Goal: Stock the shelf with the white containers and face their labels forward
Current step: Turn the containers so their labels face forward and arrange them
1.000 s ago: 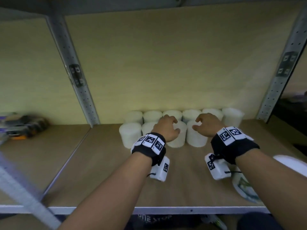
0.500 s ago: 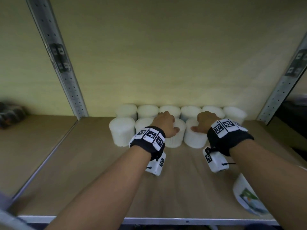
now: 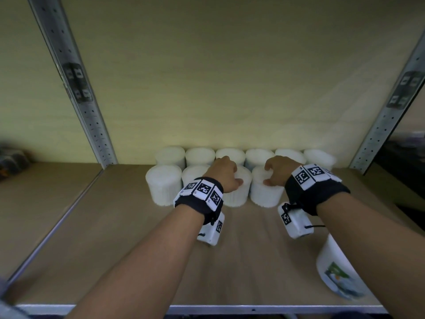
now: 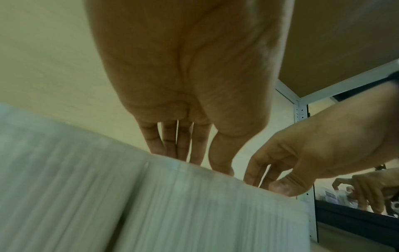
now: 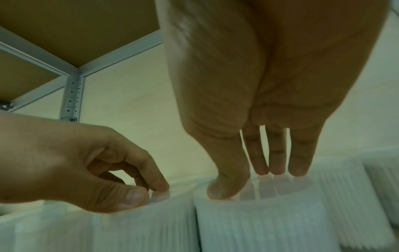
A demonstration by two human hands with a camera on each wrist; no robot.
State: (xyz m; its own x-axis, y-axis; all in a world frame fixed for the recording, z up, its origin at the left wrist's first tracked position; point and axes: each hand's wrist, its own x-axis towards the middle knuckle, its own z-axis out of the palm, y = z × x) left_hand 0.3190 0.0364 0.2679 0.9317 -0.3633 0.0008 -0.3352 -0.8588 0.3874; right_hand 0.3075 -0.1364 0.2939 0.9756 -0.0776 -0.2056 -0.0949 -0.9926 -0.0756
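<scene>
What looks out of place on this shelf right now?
One container lies tipped on its side near the shelf's front right edge, label up, apart from the upright rows at the back. Those show no labels from here. The left hand and right hand each rest on a front-row container.

Ribbed white containers [image 3: 163, 185] upright in two touching rows

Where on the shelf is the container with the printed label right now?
In the head view, the labelled container lies tipped at the shelf's front right corner, beneath the right forearm, apart from the two rows of white containers at the back.
</scene>
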